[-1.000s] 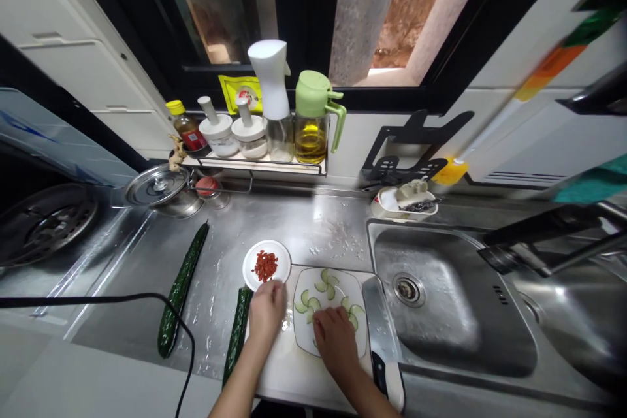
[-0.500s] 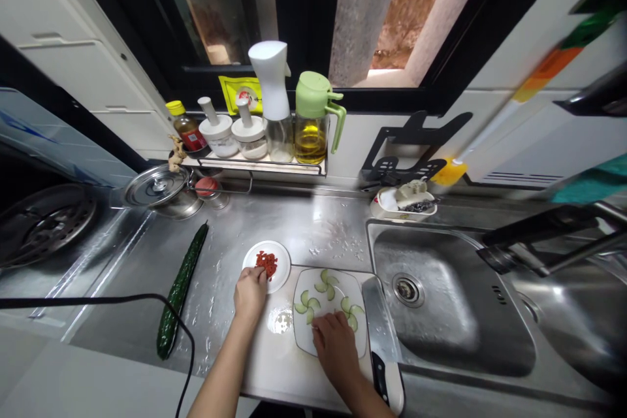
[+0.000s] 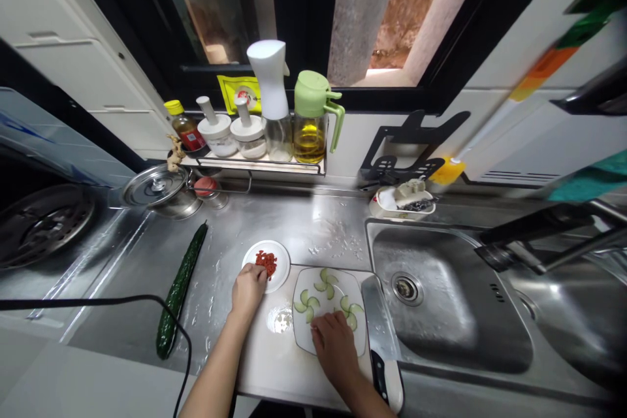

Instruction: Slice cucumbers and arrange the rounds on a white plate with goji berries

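Observation:
My left hand is closed in a pinch at the near-left rim of a small white dish. Small red pieces, perhaps goji berries, lie in a heap there; whatever is between those fingertips is too small to make out. My right hand is over the near part of a square white plate, fingers curled together and pointing down, hiding what they grip. Thin green-edged cucumber slices are fanned in several curved clusters on this plate. Under it lies a pale cutting board.
A cleaver lies along the board's right side, beside the steel sink. On the left are a whole cucumber, a black cable and a lidded pot. Bottles and jars stand on a rack behind.
Both hands stay nearly where they were, the left at the small dish and the right over the plate. The view has shifted very slightly.

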The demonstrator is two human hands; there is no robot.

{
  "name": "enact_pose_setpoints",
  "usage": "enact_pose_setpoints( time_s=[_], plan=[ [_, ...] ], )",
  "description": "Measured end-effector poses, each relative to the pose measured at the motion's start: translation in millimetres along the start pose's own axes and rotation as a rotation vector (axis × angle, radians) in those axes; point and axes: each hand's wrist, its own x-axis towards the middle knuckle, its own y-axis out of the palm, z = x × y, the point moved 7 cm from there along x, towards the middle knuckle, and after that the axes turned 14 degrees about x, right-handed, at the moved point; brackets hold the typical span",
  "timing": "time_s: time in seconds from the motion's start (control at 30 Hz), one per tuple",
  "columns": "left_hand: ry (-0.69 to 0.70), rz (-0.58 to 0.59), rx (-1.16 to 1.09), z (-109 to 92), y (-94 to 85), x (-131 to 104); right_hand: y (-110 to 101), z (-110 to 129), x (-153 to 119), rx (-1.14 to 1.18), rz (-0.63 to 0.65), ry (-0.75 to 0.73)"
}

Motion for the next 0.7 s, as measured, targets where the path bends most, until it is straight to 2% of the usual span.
enact_pose_setpoints(
  time_s=[0.2,0.33,0.53,0.7],
  plan=[
    [-0.007,-0.100,-0.079,3,-13.2,-5,-5,2,1,0.009,-0.017,-0.017],
    [-0.025,-0.165,-0.195,0,-18.4,-19,-9,2,3,0.012,-0.044,-0.019],
    [0.108,-0.130,-0.381,-39,2.7,-60,-14,-5,7,-0.001,-0.074,-0.005],
    [0.207,-0.105,-0.407,-66,26.3,-90,-14,-9,9,-0.022,-0.088,0.002]
  ],
)
